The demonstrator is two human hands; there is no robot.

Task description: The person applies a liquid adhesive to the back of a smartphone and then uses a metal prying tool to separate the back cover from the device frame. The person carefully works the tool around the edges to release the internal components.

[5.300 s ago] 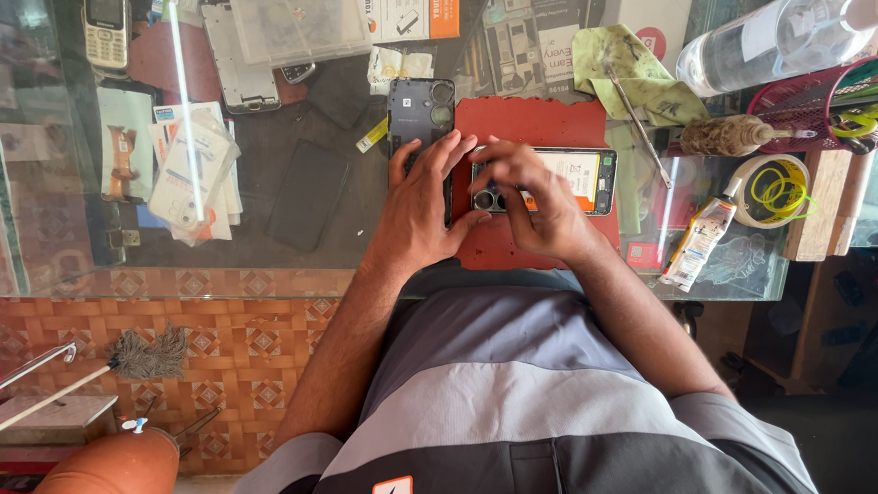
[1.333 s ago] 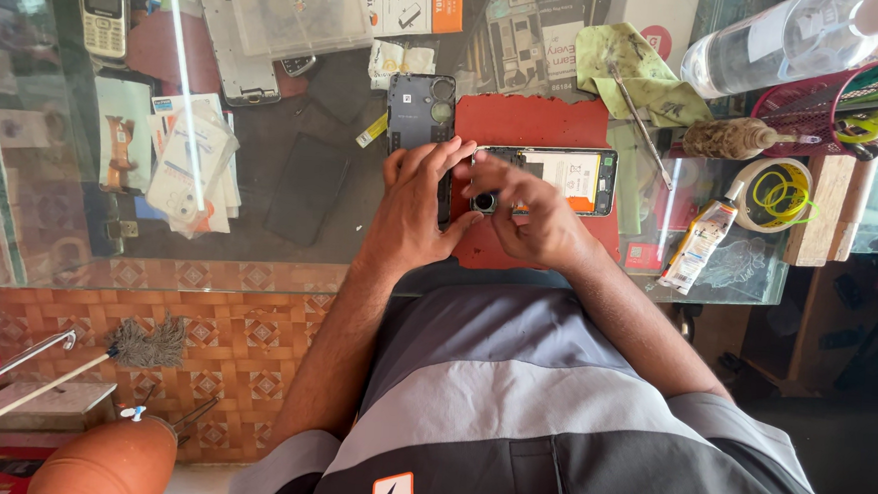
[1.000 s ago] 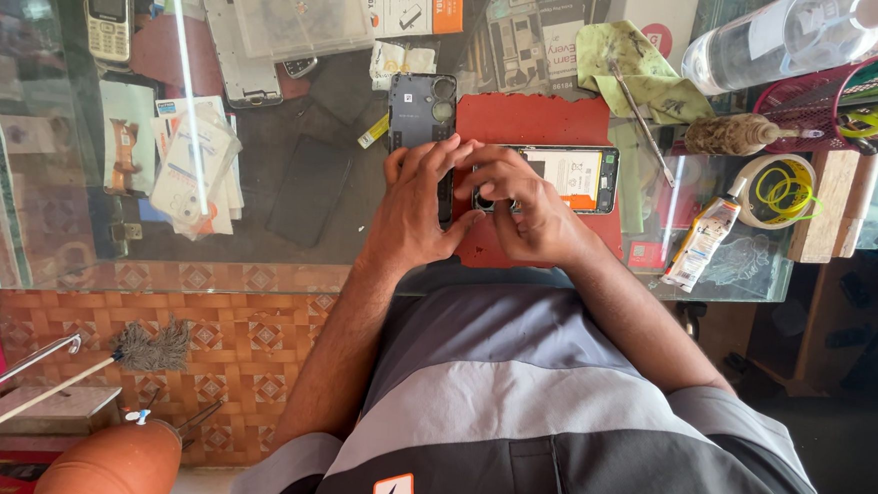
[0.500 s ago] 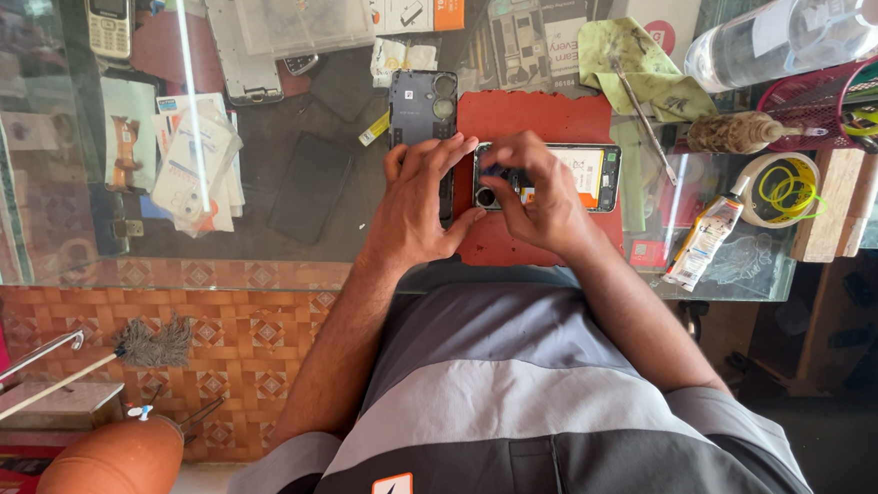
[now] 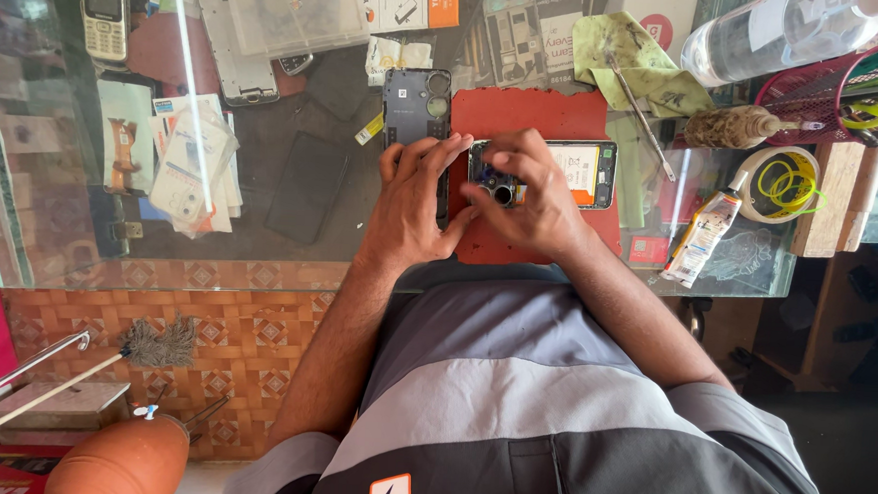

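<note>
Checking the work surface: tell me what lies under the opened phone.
The opened phone lies on a red mat on the glass counter. Both hands, left and right, cover its left end, hiding what's beneath there.

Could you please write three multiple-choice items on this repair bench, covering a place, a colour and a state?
1. Where does the opened phone lie?
A. on the red mat
B. in the pink basket
C. on the floor

2. What colour is the cloth behind the mat?
A. blue
B. yellow-green
C. black

3. How is the phone's back?
A. closed
B. wrapped in paper
C. off, with the insides showing

Answers: 1 A, the mat shows red around the phone. 2 B, it is pale yellow-green. 3 C, the left hand and right hand work at the bared camera end.
</note>
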